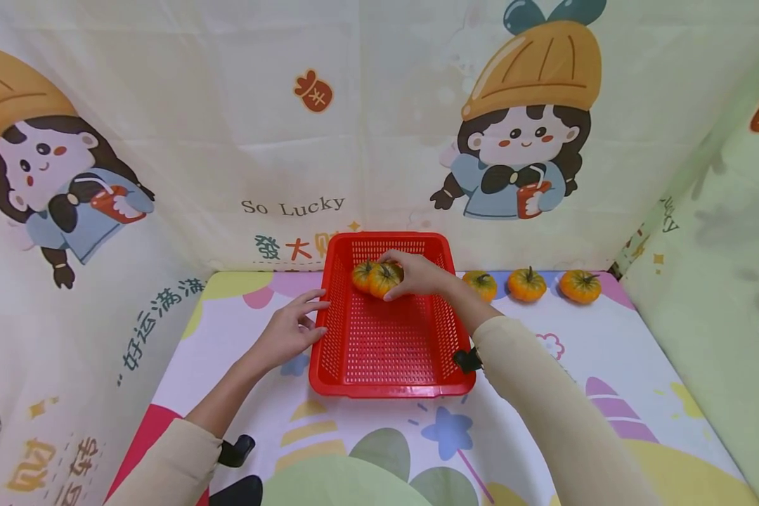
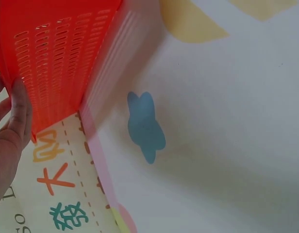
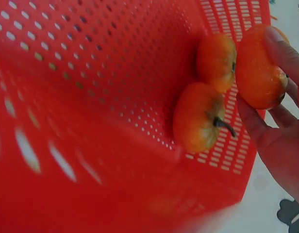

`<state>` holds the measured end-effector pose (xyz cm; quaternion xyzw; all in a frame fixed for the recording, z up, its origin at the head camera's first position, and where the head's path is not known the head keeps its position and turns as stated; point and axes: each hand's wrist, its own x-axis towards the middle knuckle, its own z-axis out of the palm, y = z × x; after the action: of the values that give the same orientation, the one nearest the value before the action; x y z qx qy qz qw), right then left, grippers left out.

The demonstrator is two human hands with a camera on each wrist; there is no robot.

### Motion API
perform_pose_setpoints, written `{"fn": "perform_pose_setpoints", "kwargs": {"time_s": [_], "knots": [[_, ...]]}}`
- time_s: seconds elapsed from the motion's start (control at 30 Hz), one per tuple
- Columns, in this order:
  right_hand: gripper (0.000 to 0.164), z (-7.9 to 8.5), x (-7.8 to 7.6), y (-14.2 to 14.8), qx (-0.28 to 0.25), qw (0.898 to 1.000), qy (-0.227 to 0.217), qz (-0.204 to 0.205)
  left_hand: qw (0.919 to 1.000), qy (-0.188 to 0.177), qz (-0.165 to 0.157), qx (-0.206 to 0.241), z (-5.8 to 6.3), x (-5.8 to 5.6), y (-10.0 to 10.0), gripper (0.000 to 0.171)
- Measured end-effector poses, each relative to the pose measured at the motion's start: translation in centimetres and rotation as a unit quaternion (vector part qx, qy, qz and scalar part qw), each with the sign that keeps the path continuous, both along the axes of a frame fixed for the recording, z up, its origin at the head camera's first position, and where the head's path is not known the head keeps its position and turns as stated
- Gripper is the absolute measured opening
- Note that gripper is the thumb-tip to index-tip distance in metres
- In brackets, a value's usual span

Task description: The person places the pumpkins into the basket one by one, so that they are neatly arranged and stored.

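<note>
A red plastic basket with perforated walls stands on the table. My right hand reaches into its back part and grips a small orange pumpkin between thumb and fingers. Close to that one in the right wrist view are two more pumpkins, a stemmed one and another further up. From the head, the hand partly hides this group. My left hand is at the basket's left side, its extended fingers touching the wall near the rim.
To the right of the basket, along the back of the table, sit three pumpkins: one partly behind my right forearm, a middle one and an outer one. A printed cloth wall rises behind the table.
</note>
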<state>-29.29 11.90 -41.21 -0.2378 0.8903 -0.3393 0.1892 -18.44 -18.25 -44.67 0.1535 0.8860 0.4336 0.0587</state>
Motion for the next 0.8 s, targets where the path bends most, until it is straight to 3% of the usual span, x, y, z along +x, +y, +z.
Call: {"fn": "perform_pose_setpoints", "kwargs": {"time_s": [0.47, 0.7, 0.8], "knots": [[0.074, -1.5, 0.4, -2.6, 0.040, 0.998, -0.008, 0.042, 1.0000, -0.003, -0.002, 0.002, 0.2, 0.0, 0.0, 0.055], [0.071, -2.3, 0.6, -2.9, 0.042, 0.997, -0.055, 0.044, 1.0000, 0.000, -0.005, 0.002, 0.1, 0.1, 0.0, 0.055], [0.067, -2.6, 0.5, -3.1, 0.049, 0.996, -0.056, 0.055, 1.0000, 0.002, -0.006, 0.002, 0.1, 0.1, -0.1, 0.054]]}}
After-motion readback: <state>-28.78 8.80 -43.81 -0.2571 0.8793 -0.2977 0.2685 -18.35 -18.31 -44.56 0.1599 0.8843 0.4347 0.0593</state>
